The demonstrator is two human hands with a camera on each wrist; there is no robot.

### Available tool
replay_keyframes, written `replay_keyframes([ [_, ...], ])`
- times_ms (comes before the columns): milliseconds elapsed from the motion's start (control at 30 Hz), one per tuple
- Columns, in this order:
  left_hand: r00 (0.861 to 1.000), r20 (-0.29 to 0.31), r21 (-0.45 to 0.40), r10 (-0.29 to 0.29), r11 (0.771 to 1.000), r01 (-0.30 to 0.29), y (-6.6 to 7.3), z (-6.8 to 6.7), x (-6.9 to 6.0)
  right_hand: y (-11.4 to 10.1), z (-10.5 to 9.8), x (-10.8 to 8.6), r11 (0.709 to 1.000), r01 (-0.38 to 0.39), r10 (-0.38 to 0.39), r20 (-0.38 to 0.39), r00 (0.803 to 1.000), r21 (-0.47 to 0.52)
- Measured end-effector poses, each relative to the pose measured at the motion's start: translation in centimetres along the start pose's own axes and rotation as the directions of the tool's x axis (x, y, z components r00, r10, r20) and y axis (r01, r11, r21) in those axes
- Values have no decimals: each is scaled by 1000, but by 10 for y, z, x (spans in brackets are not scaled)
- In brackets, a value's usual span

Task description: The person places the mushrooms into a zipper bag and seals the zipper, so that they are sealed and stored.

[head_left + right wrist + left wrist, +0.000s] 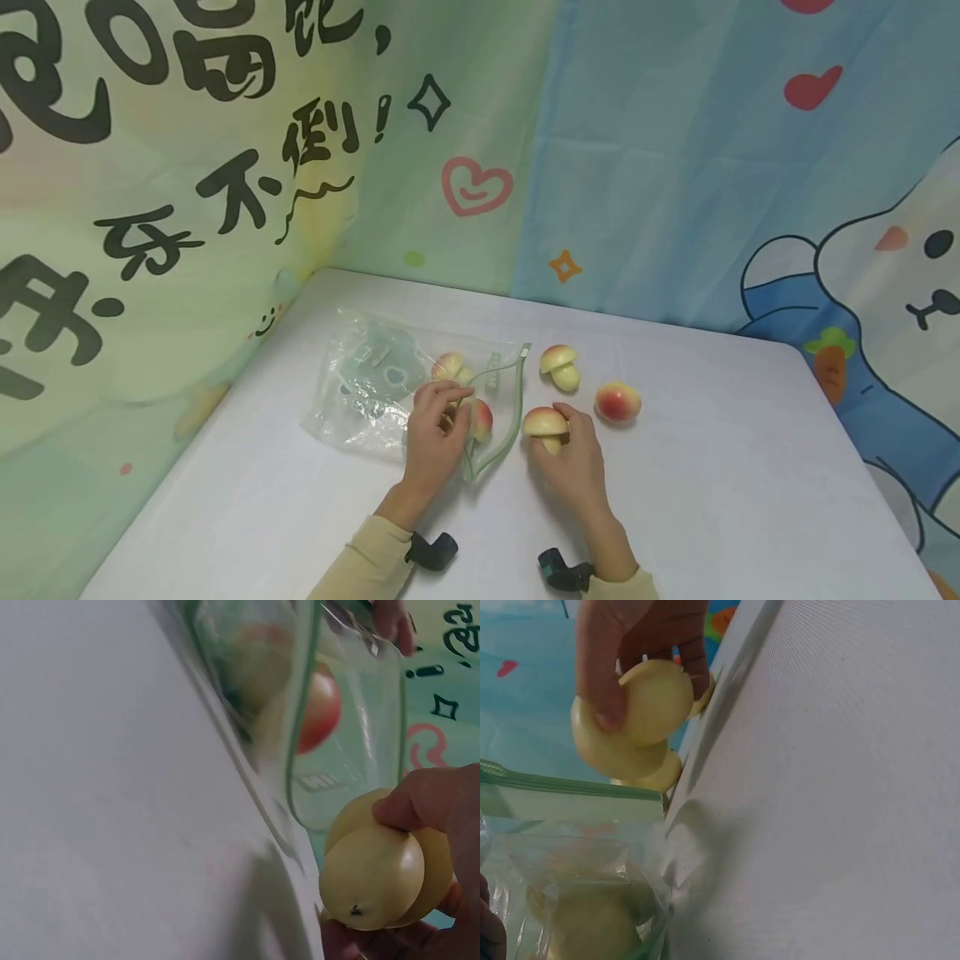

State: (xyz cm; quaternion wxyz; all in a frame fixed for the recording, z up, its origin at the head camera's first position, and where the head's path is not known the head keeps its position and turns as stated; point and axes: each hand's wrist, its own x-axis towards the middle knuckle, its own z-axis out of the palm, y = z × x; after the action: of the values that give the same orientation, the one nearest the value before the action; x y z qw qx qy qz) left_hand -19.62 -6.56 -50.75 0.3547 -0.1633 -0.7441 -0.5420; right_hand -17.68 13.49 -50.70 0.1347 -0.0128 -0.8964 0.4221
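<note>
Your left hand (pixel 435 432) pinching clear bag (pixel 384 371) at its rim, your right hand (pixel 576 462) gripping toy mushroom (pixel 545 422) beside bag mouth

Partly hidden behind the left hand (pixel 435 429): red-and-yellow piece (pixel 483 419) inside the bag (pixel 382 375). Partly covered by the right hand (pixel 573 462): stem (pixel 552 445) of held mushroom (pixel 545 422). Blurred in left wrist view: bagged yellow shape (pixel 592 926). Cut off, head view's right edge: printed animal (pixel 911 258). Too small to read: bag marking (pixel 492 375).
</note>
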Motion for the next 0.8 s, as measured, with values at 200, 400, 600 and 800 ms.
replay_keyframes([
  [200, 1000, -7, -18, 23, 1000, -23, 15, -4, 6, -5, 17, -5, 985, 171, -169, -56, 984, 27],
  [400, 1000, -6, -37, 21, 999, -21, 37, -9, 12, -5, 25, -6, 973, 220, -218, -41, 975, 63],
  [600, 1000, -5, -47, 10, 999, -10, 39, -8, 11, -6, 29, -7, 965, 233, -228, -52, 972, 116],
  [800, 1000, -8, -55, 5, 998, -5, 39, -7, 11, -8, 32, -6, 962, 258, -253, -66, 965, 90],
])
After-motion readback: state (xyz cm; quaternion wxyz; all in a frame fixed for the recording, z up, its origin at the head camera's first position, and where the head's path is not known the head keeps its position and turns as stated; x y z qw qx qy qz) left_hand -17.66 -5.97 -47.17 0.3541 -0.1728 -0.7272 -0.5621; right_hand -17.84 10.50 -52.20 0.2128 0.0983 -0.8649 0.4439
